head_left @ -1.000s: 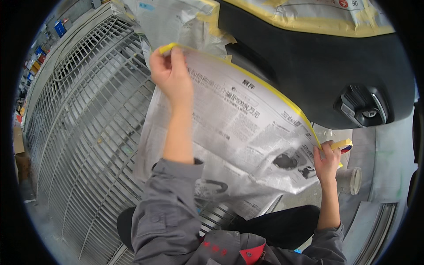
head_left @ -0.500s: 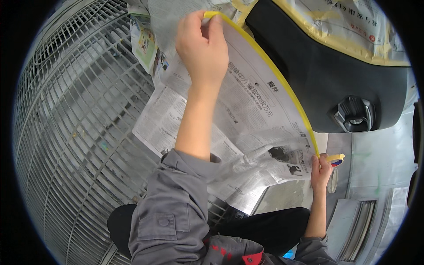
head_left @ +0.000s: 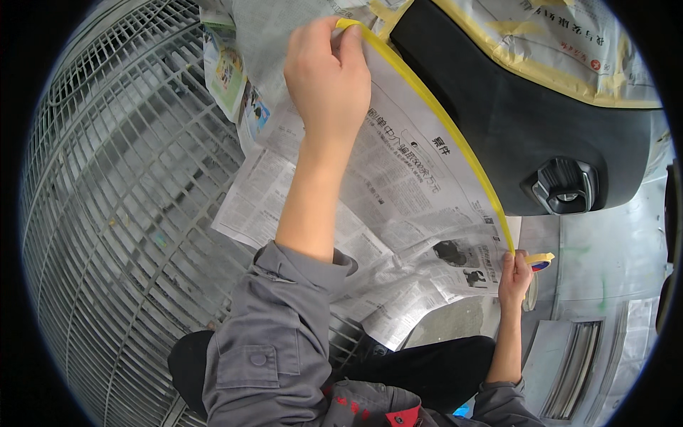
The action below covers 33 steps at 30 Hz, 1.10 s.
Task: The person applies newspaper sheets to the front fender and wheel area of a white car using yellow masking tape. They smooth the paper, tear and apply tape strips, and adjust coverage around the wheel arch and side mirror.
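A large newspaper sheet [head_left: 405, 164] hangs stretched between my hands, with yellow masking tape [head_left: 451, 114] along its far right edge. My left hand [head_left: 329, 75] pinches the taped upper corner between thumb and fingers. Lower right, my right hand [head_left: 515, 276] closes on the other end of the taped edge and also holds a roll of masking tape [head_left: 541, 261] beside the fingers. Just beyond the taped edge stands a black car bumper [head_left: 512, 135] with a fog-lamp recess [head_left: 567, 186]; the tape's upper part overlaps the bumper's edge in view, and I cannot tell whether they touch.
Taped newspaper masking [head_left: 562, 43] covers the area above the bumper. A metal floor grating [head_left: 128, 199] spreads across the left. More paper with coloured pictures [head_left: 231, 71] hangs at the upper left. A grey panel with a slotted vent [head_left: 573, 370] is at lower right.
The newspaper and both hands have shifted only slightly; the taped edge sits a little closer to the bumper's upper end. Both hands keep their hold.
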Motion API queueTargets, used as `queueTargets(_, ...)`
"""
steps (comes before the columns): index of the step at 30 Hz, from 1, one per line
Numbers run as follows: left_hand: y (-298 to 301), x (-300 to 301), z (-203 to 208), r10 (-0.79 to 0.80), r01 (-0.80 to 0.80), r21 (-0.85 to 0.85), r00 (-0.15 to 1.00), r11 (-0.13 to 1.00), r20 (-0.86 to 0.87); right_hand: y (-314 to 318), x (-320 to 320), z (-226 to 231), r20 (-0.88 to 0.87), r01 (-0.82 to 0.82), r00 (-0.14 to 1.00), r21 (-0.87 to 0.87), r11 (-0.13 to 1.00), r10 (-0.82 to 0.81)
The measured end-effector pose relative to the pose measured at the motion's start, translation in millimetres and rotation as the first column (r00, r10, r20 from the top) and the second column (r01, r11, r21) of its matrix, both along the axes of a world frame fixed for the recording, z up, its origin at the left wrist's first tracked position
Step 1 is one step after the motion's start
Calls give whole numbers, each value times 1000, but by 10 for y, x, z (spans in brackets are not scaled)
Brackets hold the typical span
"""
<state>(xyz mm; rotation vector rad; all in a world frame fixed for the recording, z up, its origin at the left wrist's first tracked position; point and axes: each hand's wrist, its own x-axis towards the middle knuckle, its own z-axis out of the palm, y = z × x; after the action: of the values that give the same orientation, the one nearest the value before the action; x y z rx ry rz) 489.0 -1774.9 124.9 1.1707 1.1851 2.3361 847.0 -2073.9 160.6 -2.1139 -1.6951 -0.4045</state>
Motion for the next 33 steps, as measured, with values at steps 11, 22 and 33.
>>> queueTargets(11, -9, -6, 115, -106, 123, -43, 955, 992, 279, 10, 1, -29, -9, -9, 1000, 22, 1000, 9)
queueTargets(22, 304, -193, 8, -455, 450, 119, 784, 885, 421, 11, -24, -22, -21, -26, 999, 4, 1000, 26)
queueTargets(33, -38, -139, -162, -59, 108, 132, 943, 985, -326, -48, -44, 32, -6, -17, 1000, -48, 999, 17)
